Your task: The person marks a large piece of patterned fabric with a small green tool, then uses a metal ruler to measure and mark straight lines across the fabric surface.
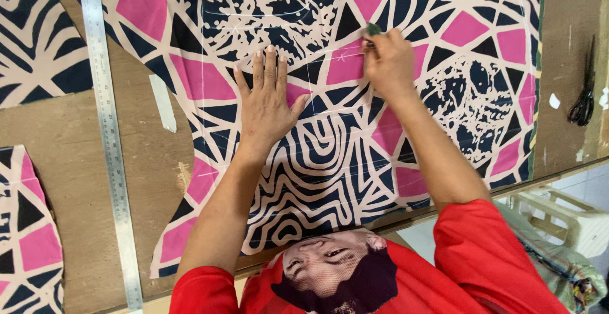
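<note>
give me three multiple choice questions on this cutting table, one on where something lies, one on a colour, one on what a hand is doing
1. Where do the scissors lie?
A. on the patterned cloth
B. on the bare board at the right edge
C. on the metal ruler

2. What colour are the cloth's bright patches?
A. pink
B. yellow
C. orange

3. What is the left hand doing?
A. gripping the scissors
B. lifting the ruler
C. pressing flat on the cloth, fingers spread

Answers:
1 B, they rest on the brown board beyond the cloth's right edge.
2 A, pink shapes sit among the dark blue and cream.
3 C, the palm lies down on the cloth while the right hand pinches a small green marker.
</note>
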